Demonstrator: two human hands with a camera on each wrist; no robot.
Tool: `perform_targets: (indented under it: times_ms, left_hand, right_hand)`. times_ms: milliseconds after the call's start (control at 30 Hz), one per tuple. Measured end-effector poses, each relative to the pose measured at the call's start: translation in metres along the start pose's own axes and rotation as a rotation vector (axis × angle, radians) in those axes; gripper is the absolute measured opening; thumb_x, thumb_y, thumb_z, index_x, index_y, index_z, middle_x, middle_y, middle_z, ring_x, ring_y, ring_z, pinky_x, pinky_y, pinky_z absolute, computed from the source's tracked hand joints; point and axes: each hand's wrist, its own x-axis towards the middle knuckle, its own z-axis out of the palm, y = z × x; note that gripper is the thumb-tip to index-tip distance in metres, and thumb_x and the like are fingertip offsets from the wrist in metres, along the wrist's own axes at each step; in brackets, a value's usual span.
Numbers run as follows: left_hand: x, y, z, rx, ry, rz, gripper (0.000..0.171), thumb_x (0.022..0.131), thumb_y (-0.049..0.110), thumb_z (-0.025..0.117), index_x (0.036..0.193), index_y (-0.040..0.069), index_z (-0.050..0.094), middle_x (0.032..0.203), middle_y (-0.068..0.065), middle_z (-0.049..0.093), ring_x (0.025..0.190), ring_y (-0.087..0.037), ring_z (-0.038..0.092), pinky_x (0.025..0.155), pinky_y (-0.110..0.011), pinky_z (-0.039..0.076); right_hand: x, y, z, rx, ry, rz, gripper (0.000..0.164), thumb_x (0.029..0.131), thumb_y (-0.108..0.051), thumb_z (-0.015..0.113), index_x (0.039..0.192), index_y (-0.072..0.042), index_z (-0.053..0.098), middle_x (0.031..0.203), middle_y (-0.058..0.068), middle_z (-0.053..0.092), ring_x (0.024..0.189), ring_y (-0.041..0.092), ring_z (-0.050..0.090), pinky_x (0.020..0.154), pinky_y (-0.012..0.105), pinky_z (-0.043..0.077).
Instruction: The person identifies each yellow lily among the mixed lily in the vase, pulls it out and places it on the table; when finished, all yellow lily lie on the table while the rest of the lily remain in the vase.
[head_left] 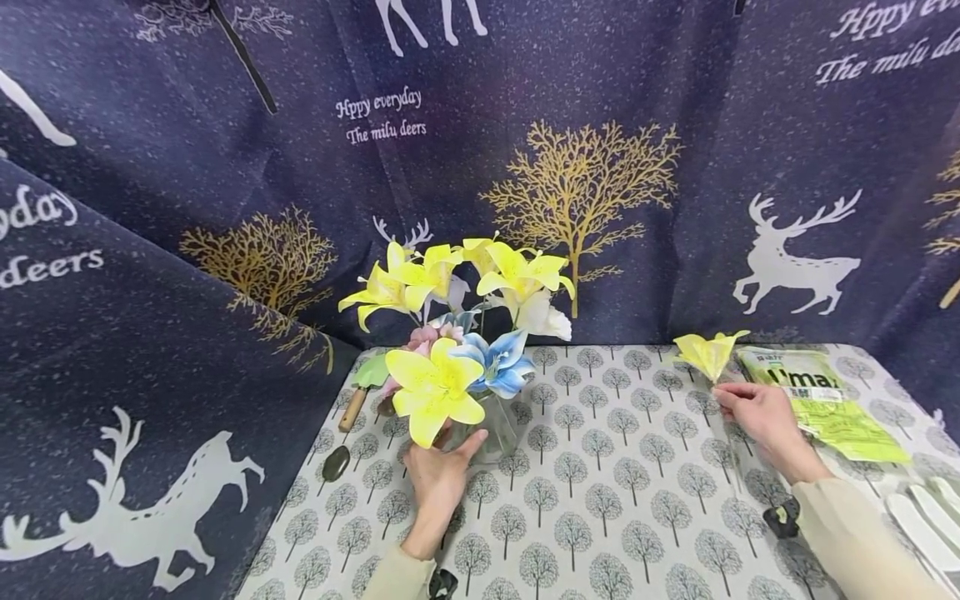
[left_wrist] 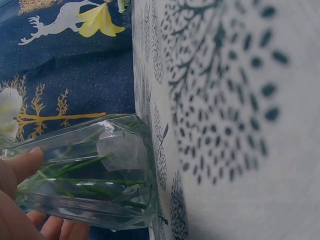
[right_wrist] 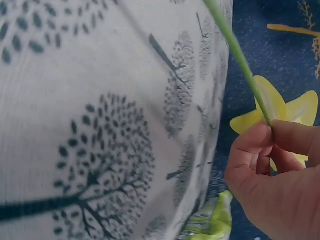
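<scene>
Watching from my end, I had the loose yellow lily (head_left: 707,357) well to the right of the clear vase (head_left: 497,442), the right hand (head_left: 761,414) pinching it between thumb and fingertips just below the bloom. Its stem (right_wrist: 240,61) ran roughly downward, bloom uppermost, though I couldn't make out the lower tip well. The left hand (head_left: 437,477), by far the nearer to the vase, held its near left side, thumb and fingers spread around it.

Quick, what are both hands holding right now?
Left hand: holding the clear vase.
Right hand: pinching a yellow flower by its green stem.
</scene>
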Motion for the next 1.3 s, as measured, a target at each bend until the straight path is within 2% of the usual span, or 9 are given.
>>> perform_targets:
  times_ms: [133,267,533,700,933,1067,1200,1300]
  left_hand:
    - [0.000,0.000,0.001,-0.007,0.002,0.000,0.059,0.058,0.030,0.099,0.107,0.013,0.071,0.096,-0.009,0.079,0.094,-0.029,0.075,0.096,-0.052,0.055]
    - [0.000,0.000,0.001,-0.022,0.001,-0.012,0.057,0.058,0.028,0.099,0.106,0.015,0.071,0.096,-0.009,0.078,0.095,-0.029,0.075,0.098,-0.052,0.055]
    - [0.000,0.001,0.001,-0.015,-0.001,-0.015,0.058,0.058,0.027,0.099,0.108,0.016,0.071,0.097,-0.007,0.078,0.094,-0.028,0.075,0.098,-0.052,0.056]
    - [0.001,0.000,0.001,-0.009,0.001,-0.010,0.059,0.057,0.028,0.099,0.107,0.015,0.071,0.097,-0.007,0.078,0.094,-0.027,0.075,0.097,-0.052,0.056]
    - [0.000,0.000,0.000,-0.011,-0.002,-0.004,0.059,0.059,0.027,0.099,0.109,0.016,0.071,0.097,-0.007,0.079,0.094,-0.027,0.076,0.097,-0.051,0.056]
    - [0.000,-0.001,0.000,0.007,-0.005,-0.002,0.060,0.059,0.029,0.098,0.111,0.015,0.070,0.098,-0.008,0.079,0.096,-0.028,0.075,0.099,-0.052,0.055]
    - [0.000,0.000,0.000,-0.003,-0.014,-0.007,0.063,0.059,0.029,0.098,0.114,0.015,0.069,0.100,-0.009,0.079,0.099,-0.028,0.075,0.101,-0.052,0.055]
    - [0.000,0.001,0.000,-0.015,-0.016,-0.017,0.064,0.059,0.028,0.098,0.114,0.015,0.069,0.101,-0.009,0.079,0.100,-0.028,0.075,0.101,-0.051,0.056]
  right_hand:
    - [0.006,0.007,0.000,-0.027,-0.063,0.027,0.048,0.104,-0.027,0.055,0.134,0.011,0.057,0.083,-0.018,0.069,0.073,0.002,0.066,0.068,0.021,0.061]
    - [0.012,0.012,0.000,-0.055,-0.092,0.026,0.048,0.103,-0.026,0.056,0.133,0.012,0.056,0.086,-0.012,0.072,0.072,0.002,0.066,0.068,0.021,0.062]
    - [0.013,0.016,0.000,-0.086,-0.116,0.034,0.050,0.101,-0.025,0.060,0.133,0.013,0.056,0.089,-0.009,0.074,0.071,0.001,0.067,0.066,0.021,0.061]
    - [0.009,0.014,0.000,-0.103,-0.118,0.031,0.050,0.100,-0.025,0.062,0.133,0.012,0.057,0.093,-0.002,0.077,0.073,0.001,0.067,0.067,0.020,0.061]
    - [0.004,0.009,0.000,-0.160,-0.081,0.039,0.047,0.100,-0.030,0.062,0.131,0.006,0.062,0.099,0.006,0.078,0.074,0.004,0.068,0.065,0.023,0.061]
    - [-0.002,-0.001,0.002,-0.173,-0.043,0.028,0.048,0.099,-0.031,0.062,0.130,0.005,0.063,0.104,0.016,0.077,0.074,0.006,0.070,0.065,0.024,0.062]
    - [-0.014,-0.020,0.007,-0.243,0.036,-0.038,0.051,0.098,-0.039,0.063,0.129,0.001,0.065,0.117,0.025,0.072,0.076,0.005,0.067,0.062,0.024,0.057]
    - [-0.026,-0.038,0.014,-0.271,0.097,-0.105,0.051,0.096,-0.045,0.065,0.128,-0.005,0.068,0.120,0.024,0.072,0.076,-0.004,0.060,0.061,0.018,0.052]
